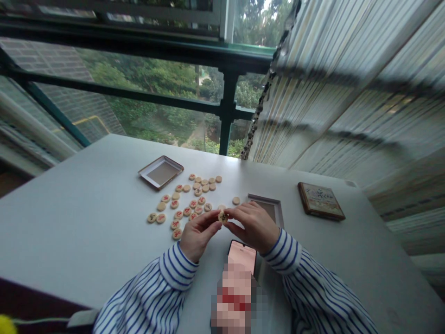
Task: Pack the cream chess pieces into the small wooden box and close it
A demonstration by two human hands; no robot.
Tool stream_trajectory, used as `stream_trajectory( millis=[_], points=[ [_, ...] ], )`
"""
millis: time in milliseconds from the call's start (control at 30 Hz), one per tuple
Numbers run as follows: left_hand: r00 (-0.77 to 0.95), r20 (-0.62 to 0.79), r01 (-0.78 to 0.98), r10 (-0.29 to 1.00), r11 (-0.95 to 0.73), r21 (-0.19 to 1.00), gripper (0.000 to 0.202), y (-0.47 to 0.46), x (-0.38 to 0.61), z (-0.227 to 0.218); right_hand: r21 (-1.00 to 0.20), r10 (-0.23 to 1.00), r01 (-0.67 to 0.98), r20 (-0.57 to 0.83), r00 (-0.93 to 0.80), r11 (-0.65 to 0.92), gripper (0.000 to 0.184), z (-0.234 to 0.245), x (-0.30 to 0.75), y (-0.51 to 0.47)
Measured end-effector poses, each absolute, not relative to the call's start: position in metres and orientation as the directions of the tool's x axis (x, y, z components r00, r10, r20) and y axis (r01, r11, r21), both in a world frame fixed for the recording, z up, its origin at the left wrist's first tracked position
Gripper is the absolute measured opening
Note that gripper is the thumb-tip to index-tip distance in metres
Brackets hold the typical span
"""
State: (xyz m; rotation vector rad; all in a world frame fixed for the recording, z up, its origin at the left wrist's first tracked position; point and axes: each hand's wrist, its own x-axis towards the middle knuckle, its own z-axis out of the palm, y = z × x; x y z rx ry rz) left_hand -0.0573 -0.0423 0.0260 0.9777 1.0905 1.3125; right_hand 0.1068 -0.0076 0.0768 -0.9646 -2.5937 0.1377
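Both my hands meet over the white table (pixel 86 232), pinching one round wooden game piece (pixel 223 216) with a dark character on its face. My left hand (pixel 199 234) holds it from the left with thumb and fingers closed. My right hand (pixel 253 225) grips it from the right. Several more round wooden pieces (pixel 189 202), some with red characters, lie scattered on the table just beyond my left hand. A phone (pixel 242 255) lies flat under my wrists.
An open shallow box tray (pixel 160 172) sits behind the pieces at the left. Another tray (pixel 270 207) lies partly hidden behind my right hand. A patterned box lid (pixel 320 200) rests at the right. A window with dark railing and a striped curtain stand beyond the table.
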Motion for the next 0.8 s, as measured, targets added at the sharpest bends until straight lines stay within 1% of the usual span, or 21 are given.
stream_trajectory(
  millis=[200, 367, 600, 800],
  points=[
    [-0.019, -0.051, -0.224, 0.999, 0.046, 0.974, 0.033, -0.044, -0.058, 0.028, -0.24, 0.636, 0.589, 0.309, -0.707, 0.771, 0.028, 0.077, 0.115, -0.009],
    [-0.04, -0.05, -0.2, 0.998, 0.041, 0.979, 0.032, -0.041, -0.059, 0.032, -0.233, 0.684, 0.647, 0.339, -0.646, 0.726, 0.03, 0.088, 0.132, -0.004],
    [-0.015, -0.009, -0.143, 1.0, 0.006, 0.99, 0.029, -0.031, -0.049, 0.04, -0.244, 0.753, 0.724, 0.363, -0.549, 0.645, 0.027, 0.098, 0.162, 0.0],
    [0.032, 0.017, -0.149, 0.999, -0.012, 0.989, 0.028, -0.018, -0.032, 0.046, -0.229, 0.769, 0.749, 0.358, -0.529, 0.622, 0.025, 0.096, 0.169, 0.0]
  ],
)
